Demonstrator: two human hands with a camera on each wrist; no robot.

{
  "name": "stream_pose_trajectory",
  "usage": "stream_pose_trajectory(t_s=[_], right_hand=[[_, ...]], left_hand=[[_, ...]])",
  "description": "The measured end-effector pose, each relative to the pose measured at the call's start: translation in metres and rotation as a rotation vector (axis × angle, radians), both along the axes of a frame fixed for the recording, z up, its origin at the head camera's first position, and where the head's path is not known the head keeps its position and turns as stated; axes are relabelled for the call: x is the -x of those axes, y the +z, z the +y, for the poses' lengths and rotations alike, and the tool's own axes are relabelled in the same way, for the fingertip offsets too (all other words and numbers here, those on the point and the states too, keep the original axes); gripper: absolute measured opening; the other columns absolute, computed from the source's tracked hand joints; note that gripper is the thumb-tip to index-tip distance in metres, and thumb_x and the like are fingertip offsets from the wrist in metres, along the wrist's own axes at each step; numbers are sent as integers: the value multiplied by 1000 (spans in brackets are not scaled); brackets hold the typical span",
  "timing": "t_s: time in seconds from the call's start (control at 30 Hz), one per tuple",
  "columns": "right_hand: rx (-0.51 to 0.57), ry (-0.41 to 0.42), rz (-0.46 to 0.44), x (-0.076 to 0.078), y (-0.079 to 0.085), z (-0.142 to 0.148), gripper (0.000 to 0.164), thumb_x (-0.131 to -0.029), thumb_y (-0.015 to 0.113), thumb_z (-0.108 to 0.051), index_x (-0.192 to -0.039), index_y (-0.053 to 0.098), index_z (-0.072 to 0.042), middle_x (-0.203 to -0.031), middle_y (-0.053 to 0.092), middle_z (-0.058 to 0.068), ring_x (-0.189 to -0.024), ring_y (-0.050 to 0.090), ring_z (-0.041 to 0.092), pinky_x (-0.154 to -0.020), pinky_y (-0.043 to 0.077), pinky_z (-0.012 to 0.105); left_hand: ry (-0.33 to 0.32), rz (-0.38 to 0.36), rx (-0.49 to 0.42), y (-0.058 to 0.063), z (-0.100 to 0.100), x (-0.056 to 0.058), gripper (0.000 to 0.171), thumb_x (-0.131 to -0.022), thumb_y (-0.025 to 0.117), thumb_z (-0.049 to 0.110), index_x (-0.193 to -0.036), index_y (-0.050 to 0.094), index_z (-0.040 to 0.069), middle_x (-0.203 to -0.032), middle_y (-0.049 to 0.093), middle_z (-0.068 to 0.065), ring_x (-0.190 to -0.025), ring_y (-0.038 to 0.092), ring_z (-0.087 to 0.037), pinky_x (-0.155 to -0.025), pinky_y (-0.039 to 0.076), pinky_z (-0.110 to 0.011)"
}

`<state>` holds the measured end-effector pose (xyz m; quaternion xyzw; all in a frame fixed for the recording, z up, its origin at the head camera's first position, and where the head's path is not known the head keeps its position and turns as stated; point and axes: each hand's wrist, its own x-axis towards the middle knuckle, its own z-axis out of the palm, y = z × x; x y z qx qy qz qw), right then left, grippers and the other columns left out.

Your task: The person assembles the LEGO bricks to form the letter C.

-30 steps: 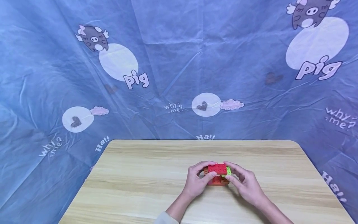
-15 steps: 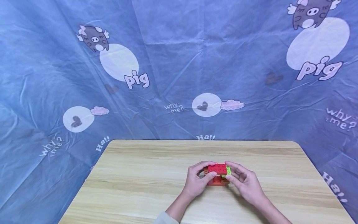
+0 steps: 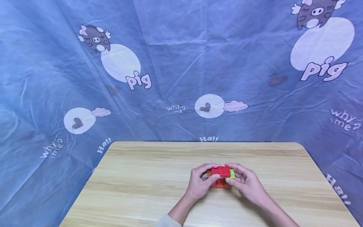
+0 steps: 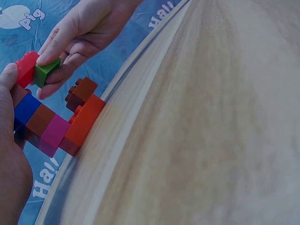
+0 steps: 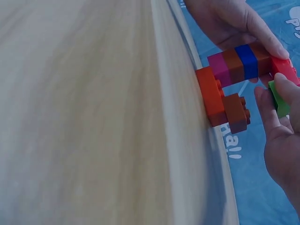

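Note:
A toy-brick structure stands on the wooden table. Its orange-red base brick (image 4: 85, 125) carries a column of pink (image 4: 55, 136), brown (image 4: 40, 120) and blue (image 4: 26, 110) bricks with another brown one above. On the other end of the base is a separate brown brick (image 4: 82, 93). Across the top lies a red brick (image 3: 221, 171), its free end overhanging. My left hand (image 3: 198, 182) grips the column's top and the red brick, thumb in front. With thumb and fingers, my right hand (image 3: 247, 183) pinches a green brick (image 4: 46, 72) under the overhang, above the separate brown brick.
The wooden table (image 3: 147, 176) stretches around the hands, its far edge meeting a blue printed cloth (image 3: 170, 75) with pig pictures. More of this cloth hangs along both sides.
My right hand has shifted slightly left, its thumb and fingers further over the green brick's side. The left hand stays where it was, and the structure has barely moved.

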<state>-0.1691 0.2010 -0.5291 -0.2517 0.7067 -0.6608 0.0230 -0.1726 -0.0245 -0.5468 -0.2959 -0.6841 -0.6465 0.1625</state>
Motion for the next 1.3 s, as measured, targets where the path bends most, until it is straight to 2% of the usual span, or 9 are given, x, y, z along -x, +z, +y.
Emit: stream_pose_trajectory(t_s=[0.13, 0.27, 0.43, 0.63, 0.87, 1.0, 1.1, 1.2, 1.3], right_hand=[[-3, -22, -26, 1, 0, 0, 46, -92, 76, 6, -134, 60, 11, -125, 75, 15, -107, 76, 14, -86, 64, 33], [2, -13, -33, 3, -1, 1, 43, -93, 75, 4, -133, 61, 10, -124, 76, 7, -108, 75, 13, -86, 64, 31], [19, -35, -32, 3, -3, -1, 43, -93, 75, 6, -133, 61, 12, -123, 77, 5, -109, 75, 13, -85, 64, 30], [30, -79, 8, 1, -6, -4, 44, -89, 77, 9, -130, 62, 12, -119, 78, -2, -106, 76, 11, -83, 64, 31], [6, -53, -28, 5, -4, -2, 43, -91, 77, 6, -131, 63, 11, -119, 78, 2, -106, 76, 13, -84, 64, 30], [29, -45, -41, 4, -3, -3, 43, -91, 76, 7, -132, 62, 12, -120, 78, 0, -106, 76, 13, -84, 64, 29], [59, -47, -1, 3, -6, -5, 43, -90, 75, 11, -131, 61, 15, -120, 78, -3, -107, 76, 13, -84, 64, 30], [89, -52, 28, 1, -8, -6, 47, -89, 74, 15, -134, 58, 16, -123, 77, -3, -108, 76, 13, -85, 63, 31], [103, -60, 8, 1, -9, -6, 52, -89, 74, 15, -137, 56, 15, -125, 76, -4, -109, 75, 14, -86, 63, 31]], left_hand=[[4, 4, -1, 0, 1, 1, 33, -93, 78, 0, -125, 73, 6, -120, 77, -12, -106, 75, -18, -84, 66, -37], [19, 14, 16, 1, 2, 2, 32, -94, 79, 2, -125, 74, 7, -120, 77, -11, -106, 75, -18, -84, 66, -36], [45, 48, 47, 3, 0, 3, 32, -93, 80, 4, -124, 74, 7, -118, 78, -11, -105, 76, -18, -83, 66, -35], [71, 71, 66, 2, 0, 3, 32, -90, 82, 1, -121, 75, 4, -115, 79, -13, -104, 76, -16, -82, 66, -34], [64, 66, 72, 0, -2, 5, 31, -91, 81, 2, -122, 75, 5, -115, 79, -13, -104, 76, -15, -83, 66, -34], [61, 58, 73, 1, -3, 5, 30, -92, 81, 1, -121, 75, 4, -114, 79, -14, -103, 76, -15, -81, 66, -33], [63, 63, 78, 5, -3, 3, 29, -92, 80, 0, -120, 75, 2, -114, 79, -14, -103, 76, -14, -80, 66, -33], [62, 68, 79, 15, -3, -1, 28, -92, 80, 0, -119, 75, 2, -113, 79, -14, -103, 75, -13, -81, 66, -33], [58, 71, 78, 21, -3, -3, 27, -92, 79, -1, -119, 75, 1, -112, 79, -14, -102, 75, -13, -80, 66, -32]])
